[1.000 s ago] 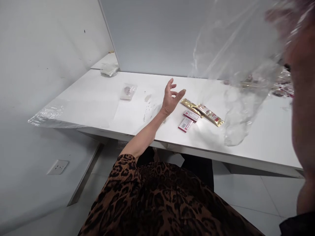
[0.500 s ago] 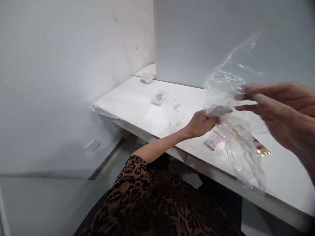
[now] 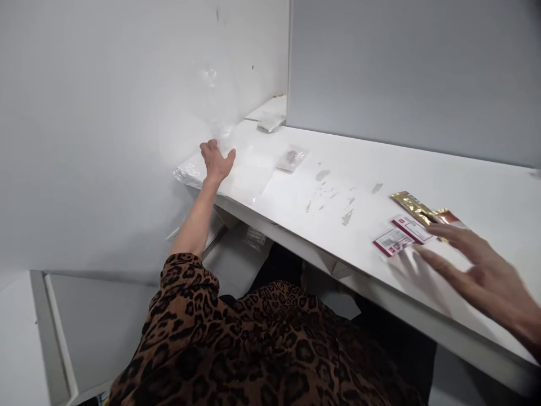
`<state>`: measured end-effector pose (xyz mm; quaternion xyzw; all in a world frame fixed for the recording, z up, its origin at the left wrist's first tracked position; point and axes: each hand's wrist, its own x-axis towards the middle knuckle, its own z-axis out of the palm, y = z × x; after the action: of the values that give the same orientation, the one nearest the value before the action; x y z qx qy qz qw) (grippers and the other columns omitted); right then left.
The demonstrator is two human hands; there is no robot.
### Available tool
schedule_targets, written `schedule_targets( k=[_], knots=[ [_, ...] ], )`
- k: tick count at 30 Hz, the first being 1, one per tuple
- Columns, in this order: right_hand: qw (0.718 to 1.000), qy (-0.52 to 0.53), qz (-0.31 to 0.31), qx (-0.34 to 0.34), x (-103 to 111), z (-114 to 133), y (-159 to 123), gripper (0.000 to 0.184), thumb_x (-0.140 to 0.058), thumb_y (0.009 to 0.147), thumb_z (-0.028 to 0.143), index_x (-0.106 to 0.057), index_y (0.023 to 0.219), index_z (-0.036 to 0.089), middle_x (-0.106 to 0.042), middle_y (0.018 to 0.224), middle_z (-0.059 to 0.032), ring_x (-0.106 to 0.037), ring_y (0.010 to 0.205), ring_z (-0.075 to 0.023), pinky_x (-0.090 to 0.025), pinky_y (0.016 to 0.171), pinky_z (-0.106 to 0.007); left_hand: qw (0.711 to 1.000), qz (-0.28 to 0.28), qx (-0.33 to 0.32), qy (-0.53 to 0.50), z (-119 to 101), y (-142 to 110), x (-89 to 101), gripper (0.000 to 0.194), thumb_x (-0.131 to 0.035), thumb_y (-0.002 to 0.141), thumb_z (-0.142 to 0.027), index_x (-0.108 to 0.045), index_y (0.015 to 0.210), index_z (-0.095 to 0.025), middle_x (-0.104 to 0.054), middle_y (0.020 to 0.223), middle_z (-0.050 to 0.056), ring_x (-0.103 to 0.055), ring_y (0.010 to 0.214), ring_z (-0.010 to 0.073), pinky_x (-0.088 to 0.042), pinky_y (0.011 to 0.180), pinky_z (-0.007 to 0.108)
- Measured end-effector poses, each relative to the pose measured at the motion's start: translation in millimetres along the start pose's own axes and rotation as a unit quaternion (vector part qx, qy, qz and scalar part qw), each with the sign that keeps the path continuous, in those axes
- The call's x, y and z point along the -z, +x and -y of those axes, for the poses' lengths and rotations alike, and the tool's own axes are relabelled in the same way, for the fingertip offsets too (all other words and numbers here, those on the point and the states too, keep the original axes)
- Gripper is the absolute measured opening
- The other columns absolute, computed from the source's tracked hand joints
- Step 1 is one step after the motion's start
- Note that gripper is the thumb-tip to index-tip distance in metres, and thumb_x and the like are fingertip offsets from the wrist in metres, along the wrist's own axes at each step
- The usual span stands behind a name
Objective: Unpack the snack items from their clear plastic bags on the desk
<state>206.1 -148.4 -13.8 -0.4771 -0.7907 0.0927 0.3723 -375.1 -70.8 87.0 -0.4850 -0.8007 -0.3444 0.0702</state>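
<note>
Light cool, diffuse, fairly bright, seemingly from overhead. White worktop [image 3: 355,152] pale, almost washed out toward the left; space beneath it dim. Soft shadow on the near right, beside the right hand [image 3: 486,276], whose outline is slightly blurred. Small glints on gold packets [image 3: 411,206] and on clear plastic [image 3: 190,172] at the left end. Airborne film [image 3: 211,84] smeared, faint against the pale wall [image 3: 105,113]. Wide-angle stretch toward the edges; far right corner darkened.

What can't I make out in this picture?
All in the head view:
- Orange sachet: partly hidden by the right hand.
- Cards: fine print too small, blurred.
- Right arm: cut off by the right edge.
- Clear bag beyond the left hand: too faint to tell whether they touch.
</note>
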Motion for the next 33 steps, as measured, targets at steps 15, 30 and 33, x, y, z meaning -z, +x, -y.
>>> schedule_targets(
  k=[15, 30, 33],
  knots=[
    [0.992, -0.05, 0.102, 0.049, -43.3, 0.1, 23.3, 0.042, -0.042, 0.109, 0.05, -0.078, 0.121, 0.032, -0.071, 0.14, -0.0112, -0.058, 0.144, -0.0373, -0.046, 0.12, -0.066, 0.949, 0.198, -0.022, 0.243, 24.6, 16.2, -60.7, 0.079, -0.029, 0.104, -0.06, -0.046, 0.158, -0.004, -0.041, 0.169, 0.032, -0.04, 0.156, 0.0461, -0.033, 0.124, 0.058],
    [0.997, -0.017, 0.002, 0.069, -68.4, -11.3, 67.7, 0.036, -0.052, 0.102, 0.046, -0.073, 0.127, 0.03, -0.068, 0.137, -0.0177, -0.063, 0.133, -0.044, -0.051, 0.112, -0.073, 0.961, 0.157, -0.22, 0.059, -107.9, -40.1, -78.6, 0.059, -0.055, 0.104, -0.055, -0.061, 0.147, -0.017, -0.056, 0.152, 0.02, -0.042, 0.147, 0.04, -0.028, 0.126, 0.053],
    [0.997, -0.002, 0.021, 0.074, -82.4, 6.4, 79.7, 0.039, -0.052, 0.102, 0.048, -0.073, 0.129, 0.03, -0.068, 0.139, -0.0181, -0.062, 0.134, -0.0443, -0.052, 0.11, -0.073, 0.967, 0.213, -0.137, 0.021, -128.8, -36.1, -111.1, 0.088, -0.07, 0.092, -0.059, -0.041, 0.165, -0.019, -0.048, 0.163, 0.024, -0.04, 0.153, 0.046, -0.026, 0.127, 0.057]
  ],
)
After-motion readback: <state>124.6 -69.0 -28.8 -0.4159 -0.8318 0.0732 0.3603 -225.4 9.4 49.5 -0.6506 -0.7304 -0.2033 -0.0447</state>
